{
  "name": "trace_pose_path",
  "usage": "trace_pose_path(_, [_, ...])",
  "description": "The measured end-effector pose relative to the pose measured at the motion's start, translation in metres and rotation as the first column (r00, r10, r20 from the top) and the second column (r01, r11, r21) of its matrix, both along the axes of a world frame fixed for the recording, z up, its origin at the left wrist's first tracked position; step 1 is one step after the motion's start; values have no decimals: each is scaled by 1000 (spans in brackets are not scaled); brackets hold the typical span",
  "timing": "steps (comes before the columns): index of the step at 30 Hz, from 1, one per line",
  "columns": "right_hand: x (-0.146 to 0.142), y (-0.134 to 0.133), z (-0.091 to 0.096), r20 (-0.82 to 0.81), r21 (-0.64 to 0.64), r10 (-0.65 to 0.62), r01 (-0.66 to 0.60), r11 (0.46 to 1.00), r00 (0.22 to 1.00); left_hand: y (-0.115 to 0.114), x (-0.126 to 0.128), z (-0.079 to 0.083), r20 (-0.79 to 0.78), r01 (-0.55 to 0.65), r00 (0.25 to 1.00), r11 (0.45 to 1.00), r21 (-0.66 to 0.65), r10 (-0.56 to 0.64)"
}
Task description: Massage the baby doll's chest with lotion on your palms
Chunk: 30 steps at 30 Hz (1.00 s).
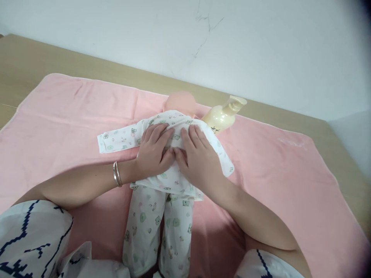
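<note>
A baby doll lies on a pink mat, its bald head (180, 102) towards the wall and its face not in view. It wears a white printed top (165, 184) and matching trousers (145, 227). Flat on the left side of the doll's upper body rests my left hand (155, 150), fingers stretched out. My right hand (201, 154) lies on the other side in the same way, its thumb meeting the left thumb near the middle. One sleeve (118, 139) reaches out to the left; the other slants down to the right, partly behind my right hand.
A cream pump bottle (222, 116) lies tilted on the mat just right of the doll's head. The pink mat (275, 173) covers much of a wooden table (116, 65), which meets a white wall (261, 50) with cracks at the back.
</note>
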State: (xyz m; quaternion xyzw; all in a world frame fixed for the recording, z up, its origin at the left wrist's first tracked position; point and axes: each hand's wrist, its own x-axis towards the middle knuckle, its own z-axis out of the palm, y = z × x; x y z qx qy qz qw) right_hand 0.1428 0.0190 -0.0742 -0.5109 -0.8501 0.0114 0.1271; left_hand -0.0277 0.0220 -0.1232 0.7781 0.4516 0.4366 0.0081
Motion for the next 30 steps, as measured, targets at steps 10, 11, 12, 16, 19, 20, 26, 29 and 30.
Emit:
trace_pose_path(10, [2, 15, -11, -44, -68, 39, -42, 997, 998, 1, 6, -5, -69, -3, 998, 995, -101, -4])
trace_pose_path(11, [1, 10, -11, -38, -59, 42, -44, 997, 998, 1, 5, -6, -64, 7, 998, 998, -54, -10])
trace_pose_path(12, [-1, 4, -11, -28, -46, 44, -45, 998, 999, 1, 4, -6, -54, 24, 998, 1000, 8, -23])
trace_pose_path(16, [-8, -32, -6, 31, 56, 29, -30, 998, 999, 1, -1, -8, -2, 85, 996, 963, 256, -87])
trace_pose_path(19, [-10, -42, -5, 47, 93, 21, -25, 995, 999, 0, -3, -8, 13, 76, 997, 970, 230, -81])
trace_pose_path(20, [-9, -38, -5, 41, 83, 23, -26, 996, 999, 0, -2, -8, 13, 69, 997, 981, 180, -73])
trace_pose_path(26, [5, 17, -8, -35, -63, 89, -91, 994, 995, 1, 3, -7, 3, 11, 1000, 995, -97, -11])
trace_pose_path(29, [3, 12, -6, -13, -41, 65, -66, 997, 998, 2, 3, -7, 16, 58, 998, 997, 41, -58])
trace_pose_path(30, [1, 3, -5, 5, -11, 50, -50, 999, 999, 2, 2, -7, 27, 73, 997, 992, 107, -76])
